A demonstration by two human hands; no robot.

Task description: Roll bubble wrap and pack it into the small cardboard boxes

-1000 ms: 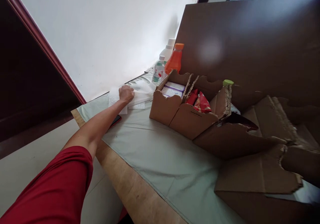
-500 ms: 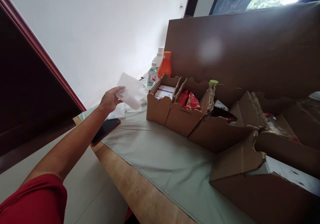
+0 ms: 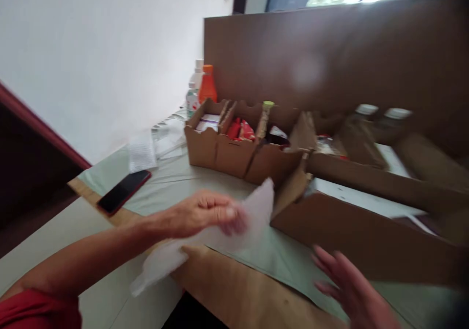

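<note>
My left hand (image 3: 205,214) is closed on a sheet of thin white packing foam (image 3: 260,204), which hangs below and to both sides of the fingers over the table's front edge. At the lower right comes my right hand (image 3: 348,285), blurred, its fingers apart and nothing in them. It is nearest the front cardboard box (image 3: 351,236), which has a white flat thing (image 3: 366,197) inside. To the left lies a sheet of bubble wrap (image 3: 142,152), close to a dark phone with a red edge (image 3: 123,191).
A row of cardboard bins (image 3: 232,155) holds red packets (image 3: 241,129) and other goods. An orange bottle (image 3: 208,87) and a clear bottle (image 3: 192,101) stand behind its left end. A tall brown board (image 3: 330,65) backs the table. Pale green cloth (image 3: 176,175) covers the tabletop.
My left hand has brought the packing foam from the far left toward the right and nearer to me. My right hand has come into view. The camera has turned right.
</note>
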